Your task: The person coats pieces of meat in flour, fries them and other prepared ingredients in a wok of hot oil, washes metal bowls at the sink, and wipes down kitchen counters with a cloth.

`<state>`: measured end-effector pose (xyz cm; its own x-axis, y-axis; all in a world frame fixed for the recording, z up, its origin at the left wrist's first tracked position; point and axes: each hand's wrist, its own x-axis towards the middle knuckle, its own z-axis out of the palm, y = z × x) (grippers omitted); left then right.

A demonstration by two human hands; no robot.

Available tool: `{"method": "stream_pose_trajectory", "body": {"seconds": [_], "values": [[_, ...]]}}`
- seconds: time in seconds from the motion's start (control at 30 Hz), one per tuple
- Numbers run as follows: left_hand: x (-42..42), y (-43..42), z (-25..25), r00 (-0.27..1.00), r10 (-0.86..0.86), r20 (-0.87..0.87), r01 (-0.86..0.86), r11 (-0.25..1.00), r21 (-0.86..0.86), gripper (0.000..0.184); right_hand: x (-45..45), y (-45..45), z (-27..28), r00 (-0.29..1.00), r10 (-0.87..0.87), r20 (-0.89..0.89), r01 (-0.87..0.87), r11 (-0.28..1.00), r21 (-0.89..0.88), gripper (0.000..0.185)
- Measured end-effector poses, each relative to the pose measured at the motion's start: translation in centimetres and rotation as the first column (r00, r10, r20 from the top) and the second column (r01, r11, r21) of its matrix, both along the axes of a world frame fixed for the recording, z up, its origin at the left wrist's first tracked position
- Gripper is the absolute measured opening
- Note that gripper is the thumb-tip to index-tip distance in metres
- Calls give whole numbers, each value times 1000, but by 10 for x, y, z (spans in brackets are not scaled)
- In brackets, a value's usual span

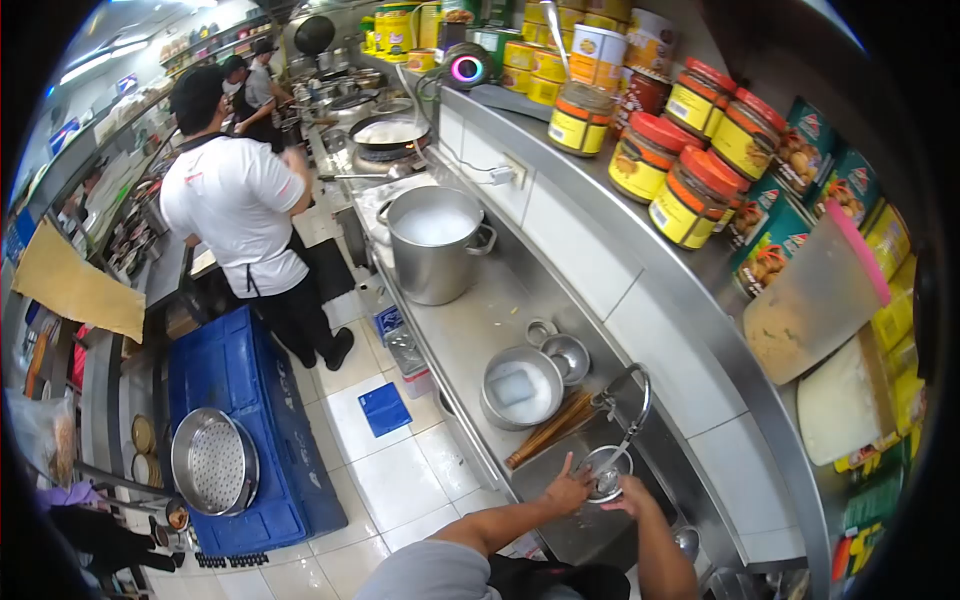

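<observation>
A small round metal bowl (627,467) is between my hands in the sink, under the curved tap (646,400). My left hand (568,492) grips its left side, with one finger raised by the rim. On the bowl's right edge, my right hand (628,496) is closed with the fingers bent. Something shiny, perhaps water, shows inside. Just beyond lie a bundle of thin wooden sticks (550,430) and a metal pot (490,405) of cloudy liquid with a pale block-like thing in it. A smaller metal bowl (568,358) touches that pot's far side.
A large stockpot (432,275) stands farther along the steel counter (470,325). Jars (690,195) and cans crowd the shelf on the right. On the left, a perforated steamer pan (213,462) sits on a blue crate (320,480). A person (235,180) in white stands in the aisle.
</observation>
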<state>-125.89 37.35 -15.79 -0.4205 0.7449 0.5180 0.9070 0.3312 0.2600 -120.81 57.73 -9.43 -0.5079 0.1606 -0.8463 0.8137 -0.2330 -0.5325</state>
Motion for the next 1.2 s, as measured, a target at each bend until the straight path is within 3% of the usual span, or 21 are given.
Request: {"method": "stream_pose_trajectory", "body": {"seconds": [0.07,0.1,0.17,0.2,0.23,0.27,0.33,0.4,0.43,0.5,0.53,0.6,0.63,0.7,0.73,0.77,0.83,0.87,1.03,1.13,1.2], "values": [[6,22,44,812,97,575,214,868,-448,42,7,-63,32,947,-173,-272,253,920,299,59],[11,28,50,809,58,585,254,863,-437,42,13,-51,-20,908,-55,-414,255,858,445,68],[31,42,35,391,-283,876,140,959,247,34,17,-64,11,835,-146,-531,399,824,402,70],[40,54,0,366,-472,802,230,881,414,59,23,-45,-5,891,-51,-452,291,828,480,68],[43,51,-26,649,-470,598,244,874,421,68,29,-26,-22,931,40,-362,173,827,535,65],[24,20,23,802,-462,379,483,875,47,78,28,-31,14,971,-140,-192,193,937,291,68],[-1,14,17,815,-423,397,481,875,-57,82,37,-36,46,981,-86,-173,141,931,337,77],[-14,19,-9,948,-251,-193,194,942,-274,82,46,-28,48,989,30,-142,36,897,440,83],[-9,24,-2,943,-274,-190,217,937,-275,82,51,-31,53,990,6,-139,56,897,439,83],[-2,32,20,976,65,210,50,867,-496,75,58,-41,78,970,205,131,-178,232,956,87],[-8,38,17,977,48,208,64,865,-498,75,67,-41,89,978,179,108,-146,210,967,85],[-29,57,-21,502,269,822,-131,963,-235,61,88,-42,95,982,187,29,-64,187,980,82],[-61,81,-128,410,-132,902,-112,975,193,49,106,-41,97,978,205,-41,8,157,988,79],[-96,83,-30,309,235,921,-271,951,-152,30,136,-28,65,973,159,-167,159,59,985,72],[-113,96,-42,-351,-280,893,-505,860,72,26,157,-23,51,939,190,-288,300,-36,953,65],[-132,104,-31,-426,-309,850,-481,873,77,22,174,-22,48,950,135,-280,290,-61,955,65],[-162,111,-9,-420,-509,752,-388,849,359,19,192,-19,46,534,-641,-551,845,376,381,42],[-164,119,31,-487,-389,782,-435,884,169,19,198,-18,58,388,-718,-578,918,244,313,31],[-169,146,49,-354,-537,766,-486,805,340,18,282,41,23,408,-858,-312,896,311,317,46],[-144,113,42,-507,-455,732,-417,873,254,16,300,44,-11,414,-874,-252,515,-3,857,62],[-137,107,-54,-579,-454,677,-284,891,355,21,311,42,7,329,-923,-200,921,267,284,69]]}}
